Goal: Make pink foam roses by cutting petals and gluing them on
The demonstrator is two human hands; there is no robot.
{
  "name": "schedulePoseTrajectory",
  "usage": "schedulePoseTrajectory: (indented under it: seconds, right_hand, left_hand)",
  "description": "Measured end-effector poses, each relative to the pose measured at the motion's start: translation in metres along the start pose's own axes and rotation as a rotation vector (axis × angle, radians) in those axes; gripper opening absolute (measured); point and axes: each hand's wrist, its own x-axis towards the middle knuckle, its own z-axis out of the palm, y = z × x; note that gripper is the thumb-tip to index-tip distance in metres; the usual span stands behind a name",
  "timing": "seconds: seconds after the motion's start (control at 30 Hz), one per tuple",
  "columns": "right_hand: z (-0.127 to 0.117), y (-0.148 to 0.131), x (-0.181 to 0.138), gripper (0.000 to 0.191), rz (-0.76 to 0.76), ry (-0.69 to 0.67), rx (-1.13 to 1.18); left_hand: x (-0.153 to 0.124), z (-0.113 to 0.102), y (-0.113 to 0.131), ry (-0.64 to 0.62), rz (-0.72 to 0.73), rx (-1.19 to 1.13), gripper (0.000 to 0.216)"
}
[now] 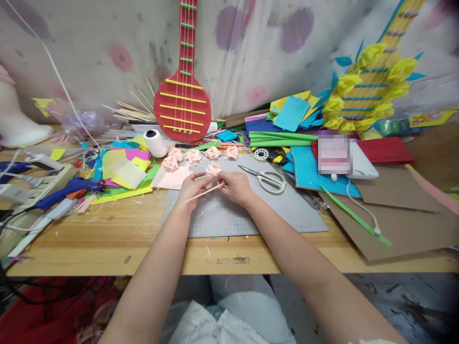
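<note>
Both my hands meet over a grey cutting mat (279, 210) on the wooden table (118, 239). My left hand (193, 188) and my right hand (236, 186) are closed together around a small pink paper rose (213, 168). A thin wooden stick (202, 193) slants down to the left from my right hand's fingers across my left hand. Several finished pink paper roses (195, 155) lie in a row just beyond the mat. A pink sheet (170, 177) lies by my left hand.
Scissors (267, 179) lie on the mat right of my hands. A blue glue gun (68, 188) and a power strip (43, 174) sit at left. A white thread spool (155, 142), a red felt banjo (183, 95), coloured paper piles (287, 124) and brown cardboard (398, 220) crowd the table.
</note>
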Motion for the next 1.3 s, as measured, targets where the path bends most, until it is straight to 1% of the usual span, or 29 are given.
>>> schedulePoseTrajectory:
  seconds: [0.1, 0.2, 0.27, 0.47, 0.57, 0.63, 0.73, 0.83, 0.97, 1.07, 1.17, 1.3]
  right_hand:
    - [-0.001, -0.002, 0.000, 0.011, 0.003, -0.015, -0.054]
    - [-0.001, -0.002, 0.000, 0.012, 0.023, -0.012, -0.037]
    - [-0.001, -0.001, 0.000, 0.012, 0.038, -0.007, -0.019]
    - [0.000, 0.000, 0.000, 0.013, 0.073, 0.023, 0.016]
    - [0.001, 0.000, 0.000, 0.015, 0.080, 0.048, 0.024]
    - [0.002, 0.000, 0.001, 0.020, 0.102, 0.051, 0.030]
    - [0.001, -0.002, 0.001, 0.031, 0.141, 0.008, 0.040]
    - [-0.001, -0.004, 0.001, 0.041, 0.166, -0.082, 0.063]
    - [-0.003, -0.007, 0.001, 0.048, 0.225, -0.217, 0.075]
    - [-0.002, -0.007, 0.001, 0.051, 0.262, -0.276, 0.056]
    - [-0.001, -0.004, 0.001, 0.052, 0.271, -0.252, 0.050]
    - [-0.001, 0.001, 0.002, 0.052, 0.253, -0.135, 0.076]
  left_hand:
    - [0.000, -0.001, 0.000, -0.029, -0.027, -0.052, 0.034]
    - [0.002, -0.004, -0.001, -0.084, -0.059, -0.078, 0.033]
    - [0.004, -0.006, -0.001, -0.093, -0.071, -0.094, 0.033]
    - [0.006, -0.005, -0.001, -0.067, -0.056, -0.117, 0.030]
    - [0.008, -0.003, -0.002, -0.034, 0.007, -0.140, 0.028]
    - [0.009, -0.003, -0.003, 0.033, 0.073, -0.157, 0.029]
    - [0.011, -0.003, -0.004, 0.135, 0.175, -0.197, 0.034]
    - [0.011, -0.003, -0.004, 0.192, 0.228, -0.241, 0.038]
    - [0.011, -0.004, -0.003, 0.202, 0.291, -0.230, 0.037]
    - [0.011, -0.005, -0.002, 0.185, 0.309, -0.222, 0.037]
    - [0.010, -0.005, 0.000, 0.166, 0.293, -0.219, 0.035]
    - [0.009, -0.005, 0.003, 0.143, 0.251, -0.203, 0.033]
